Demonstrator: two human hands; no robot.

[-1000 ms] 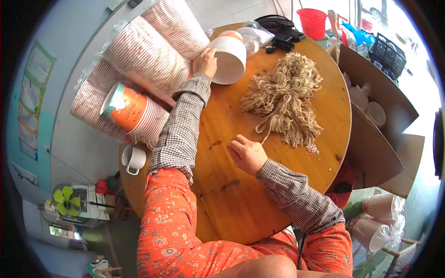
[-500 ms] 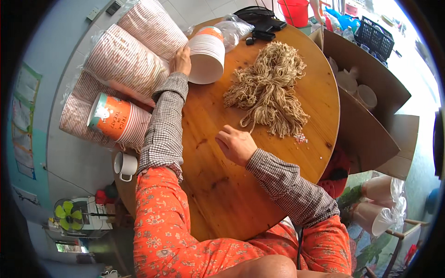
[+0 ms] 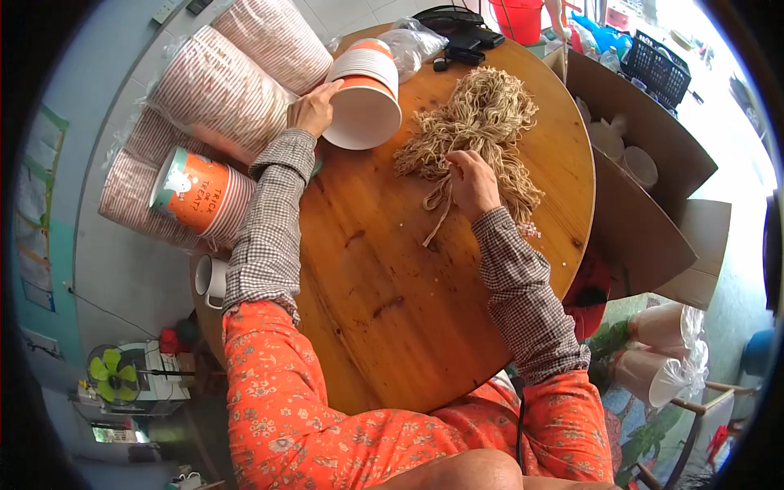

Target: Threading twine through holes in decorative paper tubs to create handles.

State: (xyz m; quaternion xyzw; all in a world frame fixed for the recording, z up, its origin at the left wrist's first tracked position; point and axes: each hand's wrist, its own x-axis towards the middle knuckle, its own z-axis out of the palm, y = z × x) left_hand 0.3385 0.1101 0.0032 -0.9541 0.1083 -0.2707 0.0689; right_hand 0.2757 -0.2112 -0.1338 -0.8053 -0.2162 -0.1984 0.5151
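Observation:
My left hand grips the rim of a paper bucket, thumb and fingers at its left side. The bucket lies on its side, its white open mouth toward me. An orange band shows between it and the nested stack of paper buckets behind. My right hand is over the near edge of a heap of beige cords. Its fingers are pinched together, and a cord runs down from them to the table; the exact hold is partly hidden.
Plastic-wrapped bucket stacks fill the table's left side, with an orange printed stack and a white enamel mug nearer. Small pale beads lie beside the cords. An open cardboard box stands at right, a black bag at the back.
My left hand has drawn the front bucket slightly out of its stack, toward me. My right hand has moved up and right to the cords, and one cord now trails from its fingers.

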